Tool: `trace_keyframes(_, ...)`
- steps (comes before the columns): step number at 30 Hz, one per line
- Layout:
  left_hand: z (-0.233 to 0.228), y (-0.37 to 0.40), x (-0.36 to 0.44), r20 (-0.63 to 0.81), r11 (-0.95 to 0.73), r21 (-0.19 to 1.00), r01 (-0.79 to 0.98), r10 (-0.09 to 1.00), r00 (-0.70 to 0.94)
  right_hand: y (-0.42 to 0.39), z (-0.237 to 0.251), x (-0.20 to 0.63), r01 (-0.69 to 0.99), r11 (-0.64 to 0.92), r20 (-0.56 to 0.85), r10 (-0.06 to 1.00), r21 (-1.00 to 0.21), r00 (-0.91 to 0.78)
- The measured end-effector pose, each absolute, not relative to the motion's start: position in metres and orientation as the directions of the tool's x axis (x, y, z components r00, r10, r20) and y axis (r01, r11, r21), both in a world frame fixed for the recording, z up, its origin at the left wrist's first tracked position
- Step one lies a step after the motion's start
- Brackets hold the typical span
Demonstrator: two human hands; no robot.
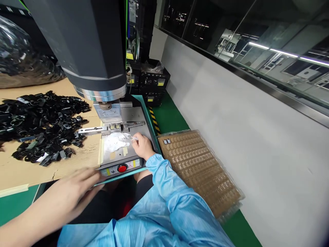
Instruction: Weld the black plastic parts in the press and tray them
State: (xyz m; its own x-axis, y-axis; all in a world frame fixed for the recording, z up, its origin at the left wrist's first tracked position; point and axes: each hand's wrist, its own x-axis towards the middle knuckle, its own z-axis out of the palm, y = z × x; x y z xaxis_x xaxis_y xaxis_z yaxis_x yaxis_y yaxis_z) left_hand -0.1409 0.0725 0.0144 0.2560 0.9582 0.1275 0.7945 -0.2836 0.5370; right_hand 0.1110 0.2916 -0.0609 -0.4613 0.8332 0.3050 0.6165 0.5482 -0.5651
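The fingers of your right hand [144, 147] are drawn together in a pinch, on what looks like a thin pale piece [134, 138], too small to make out fully. Just left of those fingers, a loose heap of white pieces [114, 142] lies on the metal plate [135, 113]. Your left hand [73, 187] is blurred, its fingers left of the red button [122, 168] and nearer to you than the right ones; whether they pinch anything, you cannot tell from here.

Judging by their look, the white pieces are thin, very light and rather soft, like film or paper. Expect them to slide over one another, perhaps cling in twos, and crease if squeezed. Take each by one edge or corner with the fingertips alone, pressing lightly and leaving its flat face clear.

The metal fixture [114, 126], beyond the heap and left of your right fingers, looks rigid and hard-edged. The clear tray [197, 168], to the right of those same fingers, seems thin-walled and likely to flex; hold it by its rim, rather than by the shallow pockets.
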Motion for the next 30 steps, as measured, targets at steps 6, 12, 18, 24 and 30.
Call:
trace_keyframes(6, -0.001, 0.204, -0.09, 0.245, -0.466, 0.059, 0.883, 0.864, 0.44, 0.296, -0.065, 0.113, 0.542, 0.474, 0.313, 0.876, -0.694, -0.366)
trace_keyframes(12, -0.015, 0.236, -0.072, 0.167, -0.524, -0.011, 0.852, 0.839, 0.518, 0.296, -0.064, 0.112, 0.517, 0.477, 0.339, 0.876, -0.711, -0.342)
trace_keyframes(18, -0.024, 0.238, -0.075, 0.247, -0.534, -0.008, 0.845, 0.818, 0.519, 0.297, -0.06, 0.113, 0.473, 0.529, 0.406, 0.847, -0.705, -0.342)
trace_keyframes(24, -0.034, 0.232, -0.073, 0.385, -0.571, 0.193, 0.798, 0.792, 0.473, 0.299, -0.062, 0.113, 0.46, 0.507, 0.39, 0.86, -0.729, -0.33)
trace_keyframes(30, -0.027, 0.215, -0.111, 0.56, -0.522, 0.38, 0.764, 0.787, 0.26, 0.299, -0.065, 0.116, 0.416, 0.494, 0.404, 0.868, -0.764, -0.289)
